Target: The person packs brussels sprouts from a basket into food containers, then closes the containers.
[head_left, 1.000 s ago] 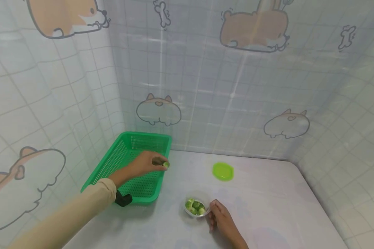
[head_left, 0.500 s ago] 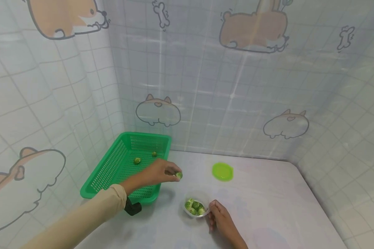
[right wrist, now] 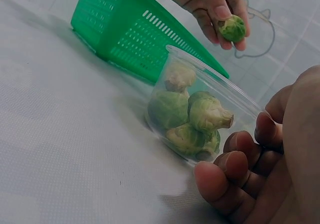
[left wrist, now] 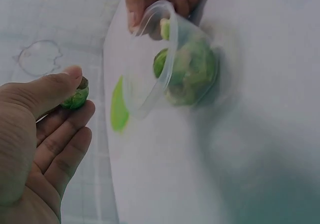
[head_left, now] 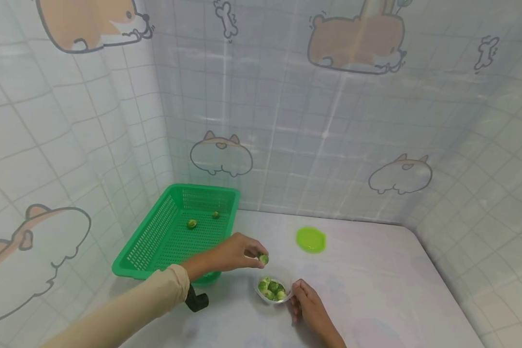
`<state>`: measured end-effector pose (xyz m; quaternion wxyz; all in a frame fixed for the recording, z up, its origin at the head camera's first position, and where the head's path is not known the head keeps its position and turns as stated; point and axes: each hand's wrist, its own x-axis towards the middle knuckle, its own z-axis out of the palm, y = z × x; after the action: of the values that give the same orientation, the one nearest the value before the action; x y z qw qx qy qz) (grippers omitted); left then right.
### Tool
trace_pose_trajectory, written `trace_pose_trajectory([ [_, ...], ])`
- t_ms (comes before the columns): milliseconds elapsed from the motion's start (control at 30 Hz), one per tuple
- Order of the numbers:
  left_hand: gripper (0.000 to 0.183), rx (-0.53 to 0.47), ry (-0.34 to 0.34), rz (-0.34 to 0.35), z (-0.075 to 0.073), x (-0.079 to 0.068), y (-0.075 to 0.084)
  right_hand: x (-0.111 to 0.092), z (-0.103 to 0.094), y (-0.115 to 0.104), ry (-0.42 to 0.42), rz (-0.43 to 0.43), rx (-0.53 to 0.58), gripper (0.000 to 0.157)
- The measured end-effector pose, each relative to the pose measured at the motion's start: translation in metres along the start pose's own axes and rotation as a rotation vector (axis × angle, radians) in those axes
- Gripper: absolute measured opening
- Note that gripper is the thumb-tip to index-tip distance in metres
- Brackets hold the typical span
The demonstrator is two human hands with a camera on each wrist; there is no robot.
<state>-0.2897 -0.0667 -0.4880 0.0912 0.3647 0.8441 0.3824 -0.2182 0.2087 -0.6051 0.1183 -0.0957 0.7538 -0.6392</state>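
My left hand (head_left: 237,252) pinches a small Brussels sprout (head_left: 263,259) between thumb and fingertips, above and just behind a clear plastic tub (head_left: 261,296). Several Brussels sprouts (right wrist: 170,108) lie inside the tub, as the right wrist view shows through its wall. My right hand (head_left: 311,307) holds the tub by its right rim, thumb and forefinger at the edge and the other fingers curled beside the wall. In the left wrist view the held sprout (left wrist: 76,97) sits apart from the tub (left wrist: 170,73).
A green slotted basket (head_left: 135,253) stands at the left with two sprouts inside, one sprout (head_left: 192,224) nearer and another sprout (head_left: 215,214) farther back. A lime-green lid (head_left: 311,240) lies on the white table (head_left: 374,270) behind the tub. Patterned curtains (head_left: 278,121) enclose the table.
My left hand has carried the sprout from over the basket's right edge, rightward and toward me, to above the tub. Two sprouts in the basket have come into view. My right hand stays put.
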Motion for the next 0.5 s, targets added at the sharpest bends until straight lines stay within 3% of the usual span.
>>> trace_pose_trajectory([
  [233, 0.03, -0.017, -0.037, 0.016, 0.022, 0.007, 0.004, 0.0, 0.0, 0.001, 0.004, 0.002, -0.005, 0.04],
  [500, 0.03, 0.055, -0.076, 0.051, 0.041, 0.018, 0.01, 0.001, -0.001, 0.0, 0.006, 0.015, -0.014, 0.039],
])
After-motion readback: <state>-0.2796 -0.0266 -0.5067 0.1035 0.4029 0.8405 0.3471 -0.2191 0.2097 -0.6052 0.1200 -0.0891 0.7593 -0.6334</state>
